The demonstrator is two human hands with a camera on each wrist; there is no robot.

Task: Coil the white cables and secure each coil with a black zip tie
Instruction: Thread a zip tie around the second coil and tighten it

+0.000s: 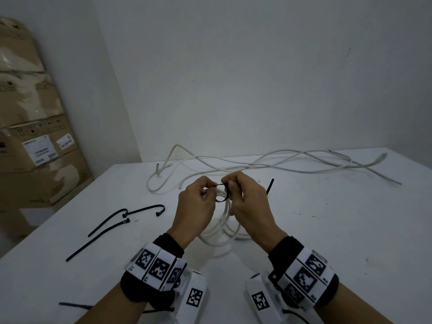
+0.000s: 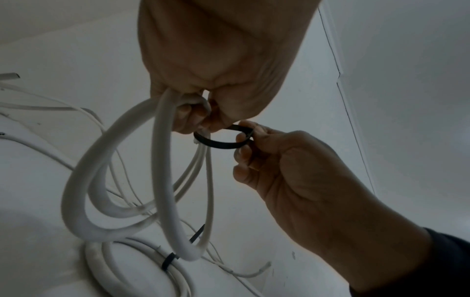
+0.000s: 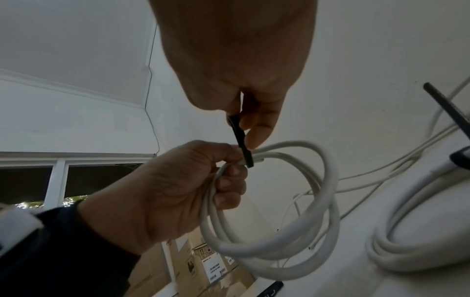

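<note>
Currently both hands work raised above the white table point(image 1: 304, 230), close together. Left hand point(image 1: 196, 206) grips the small white cable coil point(image 3: 274, 237) at its top, fingers curled round the bunched turns; likely so the loops stay stacked while the tie goes on. Coil hangs below the fist, clear of the table as far as the wrist views show. Black zip tie point(image 2: 223, 140) is looped round the bundle just beside the left fingers. Right hand point(image 1: 247, 202) pinches the tie between thumb and fingertips, other fingers curled; whether the tail is already through the head I cannot tell. One finished coil point(image 2: 132, 267) lies on the table under the hands, already bound with a black tie. Spare zip ties point(image 1: 112, 223) lie to the left, loose white cables point(image 1: 280, 160) at the far edge; judged: second coil being secured, more cable left
</note>
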